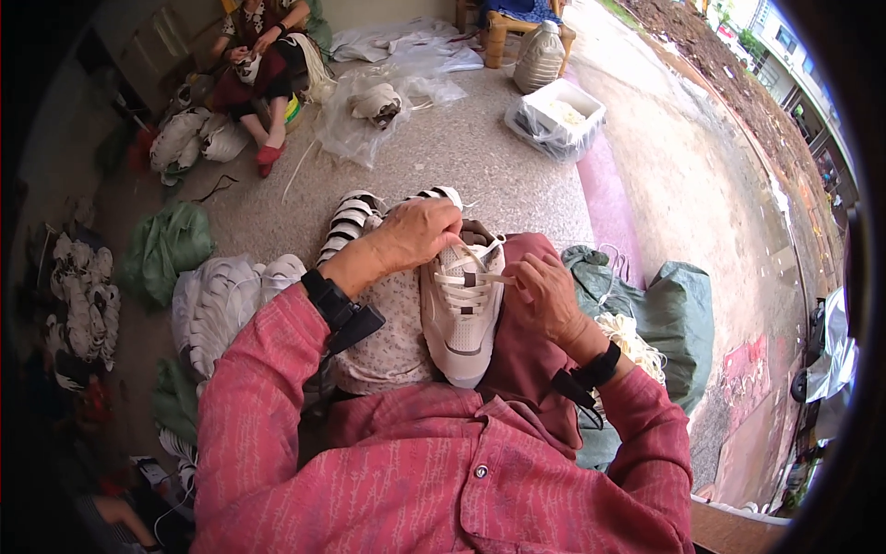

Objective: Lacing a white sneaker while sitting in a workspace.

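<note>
A white sneaker rests on my lap with its toe toward me. A cream shoelace crosses its tongue in several rows. Over the ankle end, my left hand is closed in a pinch on one part of the lace. My right hand, beside the shoe, pinches another part of it between thumb and finger. The lace runs up near the collar, where a loop stands out. Under the shoe lie a flowered cloth and my dark red trousers.
Bagged white shoes lie at my left, near a green sack. Cream laces and a green sack are at my right. A white box stands ahead. Another person sits at the far left.
</note>
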A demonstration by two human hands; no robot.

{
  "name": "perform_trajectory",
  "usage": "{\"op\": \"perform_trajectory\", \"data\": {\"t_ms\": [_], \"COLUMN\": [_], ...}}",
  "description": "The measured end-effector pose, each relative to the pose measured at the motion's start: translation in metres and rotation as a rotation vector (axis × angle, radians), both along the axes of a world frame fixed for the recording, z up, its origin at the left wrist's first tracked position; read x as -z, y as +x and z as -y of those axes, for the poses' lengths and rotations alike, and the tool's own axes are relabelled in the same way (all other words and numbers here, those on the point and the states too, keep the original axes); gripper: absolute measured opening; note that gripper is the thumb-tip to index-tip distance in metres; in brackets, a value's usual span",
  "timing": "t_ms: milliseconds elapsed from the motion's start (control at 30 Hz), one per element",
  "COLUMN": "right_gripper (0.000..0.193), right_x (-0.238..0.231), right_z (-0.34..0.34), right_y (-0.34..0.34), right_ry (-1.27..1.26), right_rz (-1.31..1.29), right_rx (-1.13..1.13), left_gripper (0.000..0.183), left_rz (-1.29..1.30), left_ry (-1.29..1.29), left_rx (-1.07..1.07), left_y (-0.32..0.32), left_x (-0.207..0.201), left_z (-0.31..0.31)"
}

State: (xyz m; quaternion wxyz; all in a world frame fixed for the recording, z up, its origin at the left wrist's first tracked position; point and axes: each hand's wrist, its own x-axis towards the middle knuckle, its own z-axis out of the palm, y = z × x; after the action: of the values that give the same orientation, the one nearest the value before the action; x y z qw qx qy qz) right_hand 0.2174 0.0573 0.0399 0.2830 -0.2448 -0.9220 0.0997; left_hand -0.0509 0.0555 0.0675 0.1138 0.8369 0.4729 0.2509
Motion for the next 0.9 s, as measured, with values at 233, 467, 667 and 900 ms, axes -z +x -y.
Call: {"op": "perform_trajectory", "data": {"t_ms": [233,467,667,900], "right_gripper": [0.019,0.018,0.022,0.025], "right_x": [-0.002,-0.015,-0.017,-0.025], "right_z": [0.003,0.0,0.002,0.012], "right_y": [-0.011,-0.004,-0.006,-0.002], "right_ry": [-0.336,-0.441,-0.582,-0.54], "right_rz": [-0.037,0.028,0.009,0.106], "right_rx": [-0.047,-0.005,-0.007,0.115], "left_gripper": [0.016,0.02,0.021,0.023], "left_rz": [-0.12,0.179,0.069,0.095], "left_ry": [0.285,-0.001,-0.05,-0.01], "left_rx": [-0.181,-0.055,0.07,-0.065], "left_y": [-0.006,-0.011,-0.01,0.006], "left_x": [-0.003,-0.007,-0.006,-0.006], "left_z": [-0.007,0.017,0.055,0.078]}}
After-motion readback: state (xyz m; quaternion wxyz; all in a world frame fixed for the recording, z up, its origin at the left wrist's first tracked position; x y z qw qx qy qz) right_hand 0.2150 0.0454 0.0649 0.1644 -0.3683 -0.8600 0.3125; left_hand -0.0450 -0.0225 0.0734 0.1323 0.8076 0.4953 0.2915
